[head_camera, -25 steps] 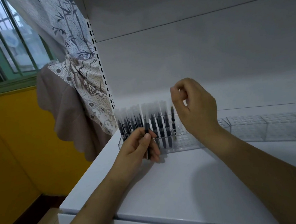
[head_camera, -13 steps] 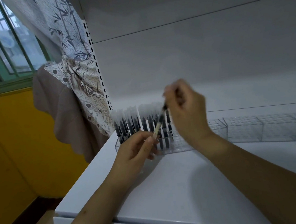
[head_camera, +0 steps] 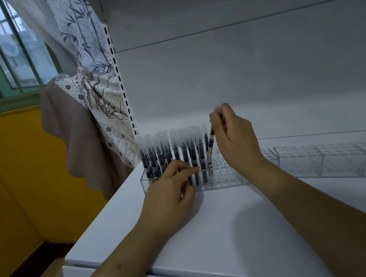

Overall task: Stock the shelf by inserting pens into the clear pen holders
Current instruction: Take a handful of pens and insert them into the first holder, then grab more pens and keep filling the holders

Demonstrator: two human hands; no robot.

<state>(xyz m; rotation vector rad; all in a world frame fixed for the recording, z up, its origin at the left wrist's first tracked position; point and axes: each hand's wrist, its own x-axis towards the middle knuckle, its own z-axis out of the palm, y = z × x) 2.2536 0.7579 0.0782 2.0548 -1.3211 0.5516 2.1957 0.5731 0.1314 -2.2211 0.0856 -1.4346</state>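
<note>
Fingers (head_camera: pixel 215 121) of the right hand (head_camera: pixel 233 138) pinch a pen (head_camera: pixel 210 143) near its capped top. It looks light, stiff and slick; the left hand (head_camera: pixel 169 193) grips spare pens (head_camera: pixel 196 177).

On the shelf (head_camera: pixel 220 230), the pen holder (head_camera: pixel 223 175) stands at the back left, pens (head_camera: pixel 177 154) in its left part. More holders (head_camera: pixel 327 162) line up rightward. A curtain (head_camera: pixel 92 84) hangs left of the shelf.

Dim, bluish daylight — edges warped, perhaps soft.
</note>
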